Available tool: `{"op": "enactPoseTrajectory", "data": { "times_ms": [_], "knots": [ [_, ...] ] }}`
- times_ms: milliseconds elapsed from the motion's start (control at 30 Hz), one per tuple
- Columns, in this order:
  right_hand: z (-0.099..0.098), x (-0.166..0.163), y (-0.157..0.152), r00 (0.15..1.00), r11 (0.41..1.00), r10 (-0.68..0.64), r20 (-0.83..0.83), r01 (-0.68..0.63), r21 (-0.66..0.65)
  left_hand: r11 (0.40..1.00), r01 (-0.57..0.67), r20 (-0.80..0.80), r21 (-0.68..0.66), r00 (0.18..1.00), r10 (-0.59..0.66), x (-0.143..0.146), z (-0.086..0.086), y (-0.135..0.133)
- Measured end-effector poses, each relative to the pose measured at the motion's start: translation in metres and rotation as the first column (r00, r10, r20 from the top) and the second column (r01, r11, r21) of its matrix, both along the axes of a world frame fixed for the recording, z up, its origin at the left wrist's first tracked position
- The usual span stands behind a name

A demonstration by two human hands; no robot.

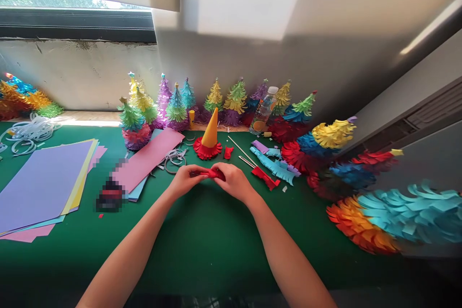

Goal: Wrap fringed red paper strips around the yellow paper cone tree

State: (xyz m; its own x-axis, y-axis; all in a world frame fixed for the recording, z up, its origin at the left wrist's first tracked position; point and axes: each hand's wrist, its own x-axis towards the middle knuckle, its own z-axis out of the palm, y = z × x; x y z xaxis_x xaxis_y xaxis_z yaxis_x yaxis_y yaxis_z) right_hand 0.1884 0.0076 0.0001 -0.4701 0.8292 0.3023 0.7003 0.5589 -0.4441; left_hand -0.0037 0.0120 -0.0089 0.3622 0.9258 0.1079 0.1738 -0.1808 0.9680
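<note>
Between my two hands is a small piece of red paper [211,173], pinched at both ends above the green table. My left hand [187,179] closes thumb and fingers on its left side. On the other side, the fingers of my right hand [231,180] are bent round it and partly cover it. Just beyond stands a yellow paper cone [211,130] with a fringe of red paper [207,150] around its base. A red scrap [228,152] lies right of the cone, and a larger red strip [266,178] is to the right of my hands.
Stacked coloured sheets [46,183] lie at left, with a pink strip [151,156] nearer the middle. Fringed paper trees [176,106] line the back and right side. A plastic bottle [263,113], thin sticks [241,150] and blue fringed strips [276,166] are at right.
</note>
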Motion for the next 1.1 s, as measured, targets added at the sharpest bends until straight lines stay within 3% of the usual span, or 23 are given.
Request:
{"op": "enactPoseTrajectory", "data": {
  "times_ms": [100,467,767,1000,1100],
  "knots": [
    [0.000,0.000,0.000,1.000,0.999,-0.014,-0.012,0.014,-0.029,0.999,-0.004,-0.044,0.035,0.999,0.006,0.000,0.002,-0.001],
    [0.004,0.002,0.000,0.981,0.986,0.022,-0.194,-0.054,-0.157,0.998,0.018,0.043,-0.061,0.999,-0.016,-0.001,-0.003,0.001],
    [0.006,0.001,0.000,0.929,0.968,-0.008,-0.369,-0.085,-0.235,1.000,-0.015,-0.073,0.023,0.997,0.016,-0.004,0.007,0.000],
    [0.008,0.002,0.001,0.916,0.975,0.004,-0.400,-0.092,-0.203,0.998,-0.049,0.035,-0.028,0.998,0.050,-0.005,0.002,0.001],
    [0.007,0.004,0.002,0.904,0.963,-0.041,-0.426,-0.077,-0.257,0.994,-0.102,0.069,-0.027,0.992,0.104,-0.006,0.001,0.003]
  ]
}}
